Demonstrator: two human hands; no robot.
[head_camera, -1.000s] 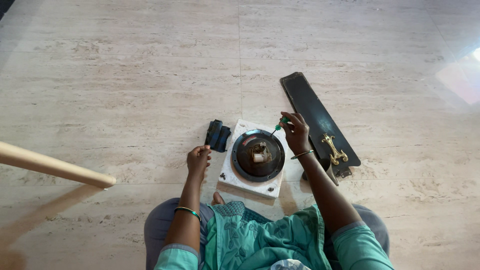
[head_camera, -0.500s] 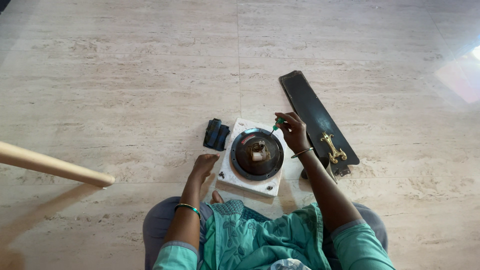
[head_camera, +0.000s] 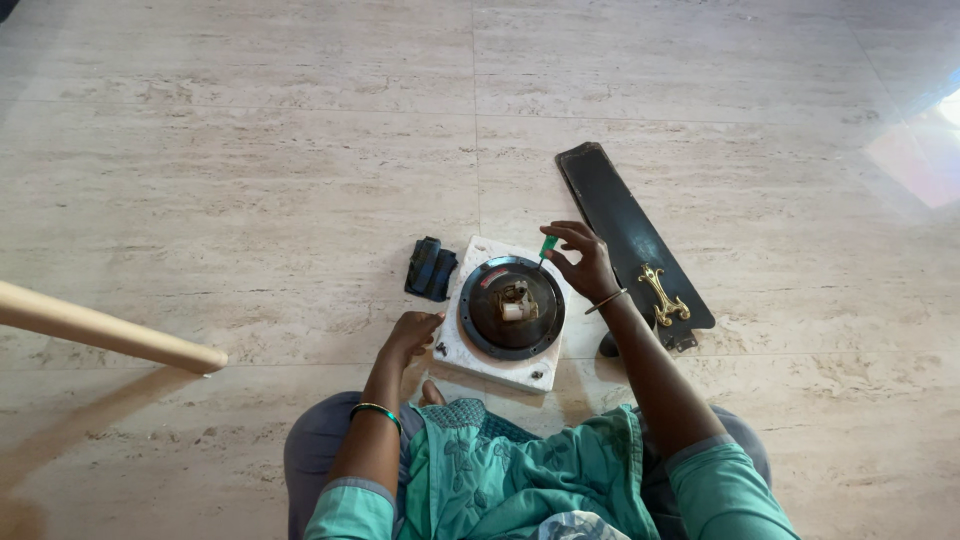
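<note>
Head view — right hand (head_camera: 583, 262) pinching green screwdriver (head_camera: 548, 246), left hand (head_camera: 412, 331) w/ curled fingers at slab (head_camera: 500, 368) edge.

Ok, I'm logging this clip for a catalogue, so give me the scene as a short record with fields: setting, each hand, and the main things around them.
setting: person seated on pale stone-tile floor
left hand: at the edge of the white square slab
right hand: holds a green-handled tool at the rim of the round dark motor housing
right of slab: long black fan blade with brass bracket
left of slab: small dark folded item
far left: wooden pole
</note>
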